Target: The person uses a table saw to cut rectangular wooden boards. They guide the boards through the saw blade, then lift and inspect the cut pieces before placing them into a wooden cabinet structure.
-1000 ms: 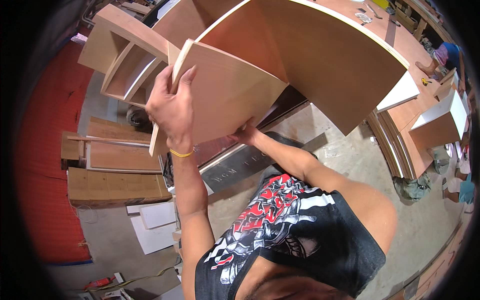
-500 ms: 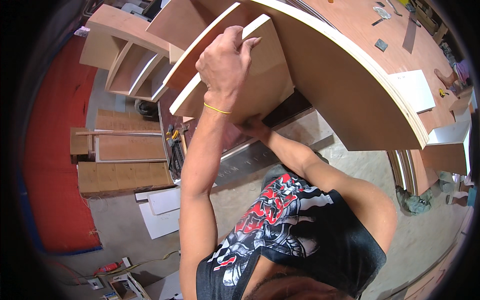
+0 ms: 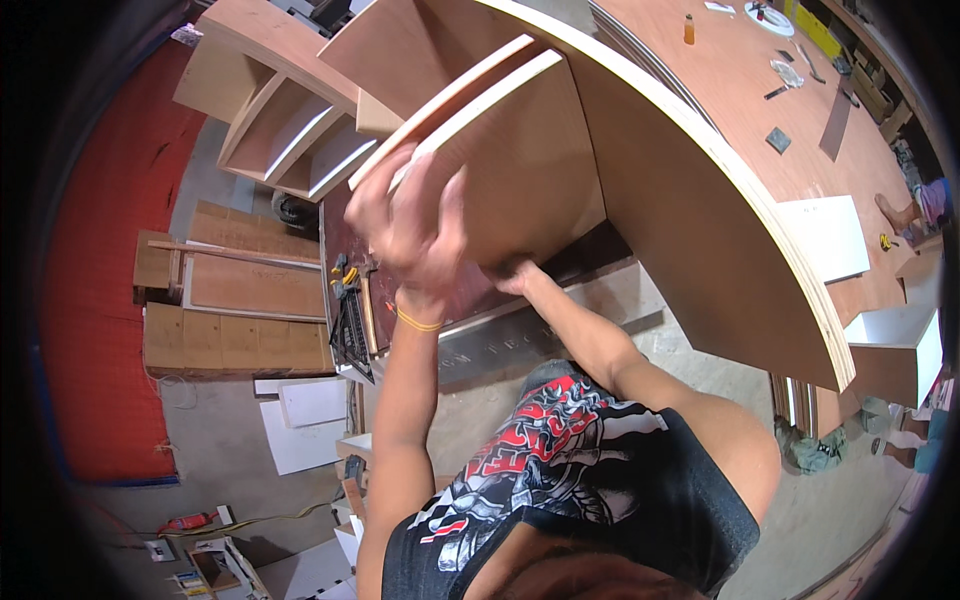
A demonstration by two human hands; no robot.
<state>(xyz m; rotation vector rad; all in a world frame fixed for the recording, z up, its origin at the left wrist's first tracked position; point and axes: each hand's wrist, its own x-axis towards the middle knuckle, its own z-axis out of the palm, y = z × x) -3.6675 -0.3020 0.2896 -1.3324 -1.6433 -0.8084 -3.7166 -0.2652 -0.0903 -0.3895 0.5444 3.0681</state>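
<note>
A light wooden panel [image 3: 525,150] with a pale curved front edge stands upright beside a similar panel [image 3: 440,100], inside a curved wooden cabinet frame. My left hand [image 3: 410,225], smeared by motion, is at the near end of the panel's pale edge, with its fingers spread apart. A yellow band [image 3: 418,322] circles that wrist. Low down, my right hand [image 3: 514,276] touches the panel's lower edge, and its fingertips are in shadow and partly hidden. To the right of the panel rises a large dark-faced curved side panel [image 3: 700,210] with a pale layered edge.
A shelf unit [image 3: 290,125] stands at the upper left. A hammer [image 3: 367,310] and pliers [image 3: 345,275] lie on the dark red surface [image 3: 335,225]. Cardboard [image 3: 240,340] lies left, near a red sheet [image 3: 110,300]. A wooden worktable [image 3: 740,110] with small tools stands far right.
The panel's near end has moved away from me, closer to the neighbouring panel. My left hand has slid down from its upper edge to the near end. My right hand stays low.
</note>
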